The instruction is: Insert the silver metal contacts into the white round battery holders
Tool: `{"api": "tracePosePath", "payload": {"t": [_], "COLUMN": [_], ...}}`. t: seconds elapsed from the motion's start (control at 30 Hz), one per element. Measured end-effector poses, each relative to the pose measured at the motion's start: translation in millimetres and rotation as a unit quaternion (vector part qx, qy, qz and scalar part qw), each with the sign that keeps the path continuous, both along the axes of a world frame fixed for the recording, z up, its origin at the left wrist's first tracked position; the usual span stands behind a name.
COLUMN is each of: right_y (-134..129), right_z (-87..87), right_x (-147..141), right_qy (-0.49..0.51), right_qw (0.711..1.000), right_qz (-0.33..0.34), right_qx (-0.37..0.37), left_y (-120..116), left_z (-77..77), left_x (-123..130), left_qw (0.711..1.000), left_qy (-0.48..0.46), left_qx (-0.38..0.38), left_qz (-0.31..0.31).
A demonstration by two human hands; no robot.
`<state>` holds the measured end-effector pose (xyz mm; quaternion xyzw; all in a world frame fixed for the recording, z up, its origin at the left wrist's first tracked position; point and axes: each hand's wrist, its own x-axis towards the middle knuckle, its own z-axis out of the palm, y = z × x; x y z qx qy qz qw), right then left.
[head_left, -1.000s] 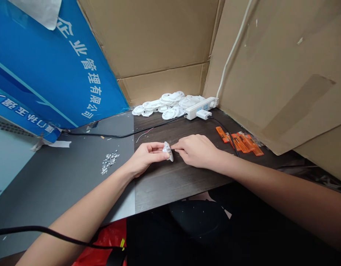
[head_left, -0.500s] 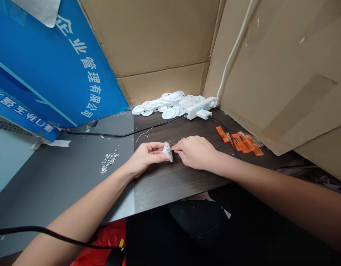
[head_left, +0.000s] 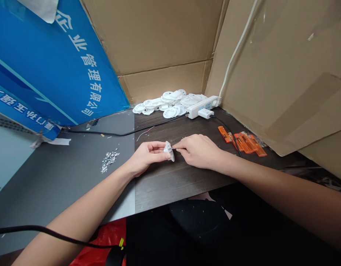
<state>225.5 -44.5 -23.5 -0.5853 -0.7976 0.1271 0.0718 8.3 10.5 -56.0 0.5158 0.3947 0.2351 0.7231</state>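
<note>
My left hand (head_left: 148, 157) pinches a small white plastic round part (head_left: 168, 151) by its edge, holding it tilted up on its side above the dark tabletop. Facing it from the right, my right hand (head_left: 198, 150) is closed, thumb against forefinger, around a thin metal tool whose kind I cannot make out. A short bit of its tip (head_left: 174, 147) shows, reaching to the face of the white part; the rest is hidden in the fingers. Left of my left hand lies a scatter of small shiny metal pieces (head_left: 109, 160).
Similar white discs (head_left: 170, 112) are heaped at the back by the cardboard wall (head_left: 165, 40). A power strip (head_left: 202, 106) with a white charger (head_left: 206, 113) stands beside them. Black cable (head_left: 126, 134) crosses the table. Flat orange pieces (head_left: 248, 144) lie at right.
The view has shifted slightly. Both hands keep their grips, and the white part and the tool tip stay together in nearly the same place.
</note>
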Motion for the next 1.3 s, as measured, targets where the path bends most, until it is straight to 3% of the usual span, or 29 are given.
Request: {"api": "tracePosePath", "payload": {"t": [0.67,1.3], "right_y": [-2,-1], "right_z": [3.9,5.4], "right_x": [-4,-14], "right_qy": [-0.032,-0.042], "right_qw": [0.999,0.999], "right_qz": [-0.012,-0.007], "right_qx": [0.000,0.004], "left_y": [-2,-3], "left_z": [1.8,1.9], "left_x": [1,-1], "left_qw": [1.000,0.999], "left_qy": [0.011,0.024], "left_qx": [-0.011,0.022], "left_qz": [0.012,-0.016]}}
